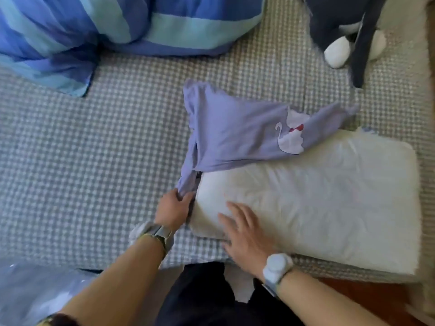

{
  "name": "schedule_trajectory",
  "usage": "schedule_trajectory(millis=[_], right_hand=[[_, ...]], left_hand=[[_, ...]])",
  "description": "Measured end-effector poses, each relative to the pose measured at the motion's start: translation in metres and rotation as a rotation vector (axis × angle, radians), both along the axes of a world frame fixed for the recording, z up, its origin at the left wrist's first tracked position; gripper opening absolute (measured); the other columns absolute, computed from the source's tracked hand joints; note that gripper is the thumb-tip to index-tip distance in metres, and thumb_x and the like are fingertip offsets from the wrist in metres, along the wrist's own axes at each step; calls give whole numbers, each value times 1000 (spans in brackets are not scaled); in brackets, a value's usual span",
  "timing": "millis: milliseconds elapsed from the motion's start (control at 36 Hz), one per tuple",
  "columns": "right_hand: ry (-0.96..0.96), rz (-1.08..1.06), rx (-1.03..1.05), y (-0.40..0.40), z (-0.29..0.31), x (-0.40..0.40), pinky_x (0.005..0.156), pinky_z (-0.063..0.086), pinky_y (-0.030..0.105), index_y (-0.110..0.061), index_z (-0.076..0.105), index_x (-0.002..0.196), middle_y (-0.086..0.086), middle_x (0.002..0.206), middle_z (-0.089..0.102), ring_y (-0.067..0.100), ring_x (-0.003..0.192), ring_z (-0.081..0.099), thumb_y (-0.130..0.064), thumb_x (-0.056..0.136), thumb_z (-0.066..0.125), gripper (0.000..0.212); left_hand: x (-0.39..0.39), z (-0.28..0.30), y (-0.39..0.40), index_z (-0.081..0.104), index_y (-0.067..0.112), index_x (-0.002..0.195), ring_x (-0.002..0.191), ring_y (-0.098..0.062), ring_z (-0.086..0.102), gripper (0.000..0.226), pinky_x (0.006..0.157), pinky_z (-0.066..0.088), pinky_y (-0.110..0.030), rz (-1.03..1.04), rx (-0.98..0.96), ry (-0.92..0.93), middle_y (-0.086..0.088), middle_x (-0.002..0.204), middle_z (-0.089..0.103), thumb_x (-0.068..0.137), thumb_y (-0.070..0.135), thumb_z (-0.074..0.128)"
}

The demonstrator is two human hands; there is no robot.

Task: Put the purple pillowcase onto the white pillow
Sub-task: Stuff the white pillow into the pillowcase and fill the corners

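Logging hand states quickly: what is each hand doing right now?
Left hand: pinching a bunched corner of the purple pillowcase.
Right hand: open, fingers straight, resting flat on the white pillow.

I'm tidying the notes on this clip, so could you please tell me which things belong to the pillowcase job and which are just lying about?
In the job:
purple pillowcase, gripped by the left hand
white pillow, under the flat right hand

Lying about:
blue striped duvet
dark plush toy with white paws
checked bedsheet
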State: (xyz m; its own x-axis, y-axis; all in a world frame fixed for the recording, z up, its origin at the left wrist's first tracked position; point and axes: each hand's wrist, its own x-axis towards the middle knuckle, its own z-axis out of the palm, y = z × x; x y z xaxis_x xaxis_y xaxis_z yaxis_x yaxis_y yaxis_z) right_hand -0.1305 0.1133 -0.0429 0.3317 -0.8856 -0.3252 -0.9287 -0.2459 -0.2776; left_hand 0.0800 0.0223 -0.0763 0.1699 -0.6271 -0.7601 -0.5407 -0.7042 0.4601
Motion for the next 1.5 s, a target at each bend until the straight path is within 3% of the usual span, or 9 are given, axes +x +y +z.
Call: schedule_trajectory(millis=[139,250,417,584,778,945,1195,1334,1501], right_hand=[[160,-25,24,20,-16,17,115,19,63,-26,10,158,13,164,8,43,149,7,-29,80,63,94],[317,57,-12,-1,-40,34,115,17,65,-29,2,158,10,165,1,42,149,4,-32,89,45,81],[292,-119,-27,-60,-11,-23,84,51,53,-26,38,146,12,140,49,40,112,54,-22,85,48,62],[210,-281,-50,-99,53,-71,71,53,43,-20,53,132,4,126,56,34,106,54,-23,62,78,75],[62,-466,-150,-113,74,-34,80,48,43,-16,52,133,8,122,55,34,106,47,-19,62,73,74],[108,-413,-93,-107,76,-42,83,50,43,-29,35,146,0,135,41,30,112,43,-27,61,82,97],[99,49,-232,-120,96,-43,106,40,42,-32,25,154,6,158,24,31,135,33,2,72,68,99],[112,286,-287,-127,97,-52,102,42,43,-32,40,149,5,156,34,33,136,37,0,78,60,80],[103,341,-267,-128,91,-68,100,43,45,-28,59,130,4,149,44,33,131,41,-5,79,35,61]], left_hand=[[-25,7,0,55,17,125,101,-27,46,36,85,45,-39,-252,-527,-146,-8,117,52,90,20,62],[-21,16,1,55,19,136,122,-23,53,42,100,46,-39,-606,-432,64,0,133,57,96,7,44],[17,16,-19,15,35,152,136,-27,41,68,103,40,-47,-1104,-26,-250,9,161,22,94,14,43],[-7,37,-31,16,34,155,142,-31,28,58,111,27,-46,-1237,50,-337,5,162,17,103,46,39],[-39,5,-30,46,11,137,131,-37,34,51,110,27,-47,-1362,-505,-570,-10,135,48,96,39,37],[-79,-19,-12,14,12,156,118,-38,54,82,94,44,-43,-618,-185,-70,-16,141,47,94,50,51],[-64,14,50,59,13,112,107,-30,62,30,84,47,-38,-787,177,-29,-12,123,65,101,38,46],[-71,10,22,62,11,97,80,-33,60,22,60,45,-40,-765,-638,-246,-8,94,59,81,24,70],[-78,-18,-19,28,26,150,108,-31,60,56,70,49,-40,-905,-235,-275,-1,139,49,97,33,46]])
